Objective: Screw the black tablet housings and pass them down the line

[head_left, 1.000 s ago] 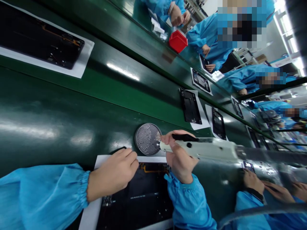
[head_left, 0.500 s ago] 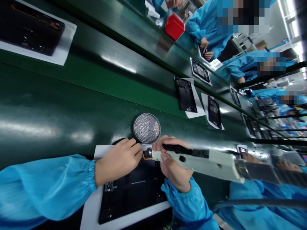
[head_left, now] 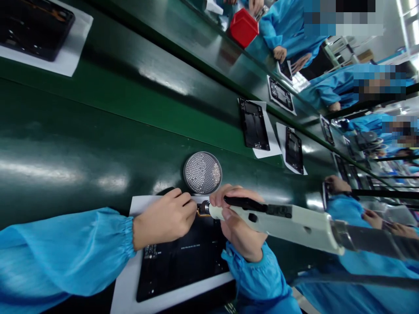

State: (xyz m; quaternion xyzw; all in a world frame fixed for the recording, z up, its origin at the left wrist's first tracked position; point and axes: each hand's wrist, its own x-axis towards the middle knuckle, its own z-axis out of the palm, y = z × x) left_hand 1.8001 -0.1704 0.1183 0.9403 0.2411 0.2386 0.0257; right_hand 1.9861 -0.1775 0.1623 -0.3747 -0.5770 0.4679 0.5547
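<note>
My right hand (head_left: pixel 242 233) is wrapped round a white electric screwdriver (head_left: pixel 297 224) with a black lever, held nearly level. Its metal nose points left, at the upper edge of a black tablet body (head_left: pixel 183 266). My left hand (head_left: pixel 165 218) is closed, fingers curled down by the screwdriver's tip; whatever they pinch is hidden behind them. Beneath the tablet lies a white sheet (head_left: pixel 122 283). A round grey dish with a perforated metal face (head_left: pixel 203 173) sits just beyond both hands, small bright bits gathered on its right side.
Several black tablet shells, such as one (head_left: pixel 254 126) at mid-right, lie on white sheets along the green conveyor (head_left: pixel 124 120). Another shell (head_left: pixel 36 28) is at upper left. A red bin (head_left: pixel 244 28) stands across the line. Co-workers in blue sleeves (head_left: pixel 352 224) work opposite and at right.
My hands and the screwdriver keep nearly the same pose over the tablet; the view has shifted slightly. At right, a co-worker's hand and sleeve have reached forward to a device on the line.
</note>
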